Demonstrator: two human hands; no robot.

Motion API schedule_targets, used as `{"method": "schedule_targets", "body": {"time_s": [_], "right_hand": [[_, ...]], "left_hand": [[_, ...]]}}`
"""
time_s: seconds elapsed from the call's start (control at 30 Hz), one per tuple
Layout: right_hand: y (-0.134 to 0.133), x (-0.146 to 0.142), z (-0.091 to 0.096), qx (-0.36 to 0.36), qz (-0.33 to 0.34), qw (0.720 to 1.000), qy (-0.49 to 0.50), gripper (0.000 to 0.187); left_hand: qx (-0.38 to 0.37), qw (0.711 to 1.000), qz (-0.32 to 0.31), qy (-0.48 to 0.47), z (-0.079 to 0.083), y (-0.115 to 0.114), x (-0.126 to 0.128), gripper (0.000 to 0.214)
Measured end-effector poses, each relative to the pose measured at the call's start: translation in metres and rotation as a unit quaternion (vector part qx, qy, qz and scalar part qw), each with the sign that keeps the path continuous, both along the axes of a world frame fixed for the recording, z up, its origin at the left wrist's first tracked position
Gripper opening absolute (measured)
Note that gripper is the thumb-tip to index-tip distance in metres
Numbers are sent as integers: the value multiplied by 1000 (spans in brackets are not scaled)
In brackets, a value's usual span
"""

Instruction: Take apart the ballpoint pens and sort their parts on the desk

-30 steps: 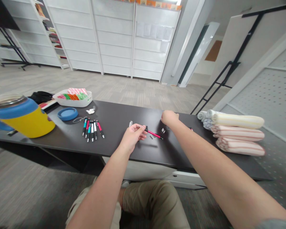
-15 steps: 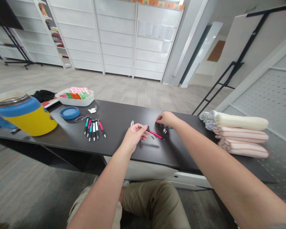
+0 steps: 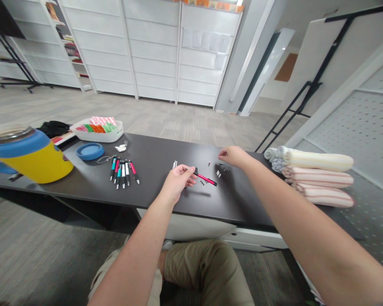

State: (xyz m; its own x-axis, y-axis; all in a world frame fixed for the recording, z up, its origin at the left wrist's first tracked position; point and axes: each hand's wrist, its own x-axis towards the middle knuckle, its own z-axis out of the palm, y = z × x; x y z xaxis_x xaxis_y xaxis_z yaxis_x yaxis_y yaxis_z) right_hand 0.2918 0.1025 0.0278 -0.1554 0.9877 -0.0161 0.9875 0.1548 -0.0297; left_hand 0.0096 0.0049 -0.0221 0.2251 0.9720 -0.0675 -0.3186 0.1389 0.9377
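Observation:
My left hand (image 3: 178,180) pinches a red pen barrel (image 3: 206,177) with black ends, held slanted just above the dark table. My right hand (image 3: 232,155) is lowered near the table's far edge, its fingertips closed together beside a small dark piece (image 3: 221,164). Whether anything is between those fingertips I cannot make out. A tiny reddish part (image 3: 210,163) lies left of it. Nearer me are small silver pieces (image 3: 218,173), and more dark bits (image 3: 226,169) lie to their right. Small dark parts (image 3: 202,182) sit beneath the pen. Thin silvery tubes (image 3: 175,164) show behind my left hand.
Several assembled pens (image 3: 124,173) lie at left, near a blue lid (image 3: 90,151) and a crumpled white item (image 3: 121,148). Farther left stand a white basket (image 3: 113,135) of colourful packets and a yellow-and-blue mug (image 3: 35,159). Rolled towels (image 3: 319,174) are stacked at right.
My right hand has shifted right along the table, and the tiny reddish part now shows where its fingertips were. My left hand still holds the pen barrel in much the same place.

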Motion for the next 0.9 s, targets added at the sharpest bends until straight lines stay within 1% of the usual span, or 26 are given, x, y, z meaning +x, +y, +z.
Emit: {"method": "schedule_targets", "body": {"time_s": [0.13,0.3,0.53,0.63,0.9], "right_hand": [[-3,7,-3,-39,1,999,-32,14],[-1,2,-9,-42,-4,997,-58,13],[-3,-14,1,-29,18,999,-43,17],[-1,-22,2,-31,33,998,-32,19],[18,-32,-11,-53,55,997,-31,20]], "left_hand": [[-2,1000,2,3,1,0,0,38],[-3,1000,0,3,0,1,1,38],[-3,1000,1,-2,2,0,1,38],[-2,1000,-1,1,3,0,1,37],[-3,1000,0,1,1,0,1,35]]}}
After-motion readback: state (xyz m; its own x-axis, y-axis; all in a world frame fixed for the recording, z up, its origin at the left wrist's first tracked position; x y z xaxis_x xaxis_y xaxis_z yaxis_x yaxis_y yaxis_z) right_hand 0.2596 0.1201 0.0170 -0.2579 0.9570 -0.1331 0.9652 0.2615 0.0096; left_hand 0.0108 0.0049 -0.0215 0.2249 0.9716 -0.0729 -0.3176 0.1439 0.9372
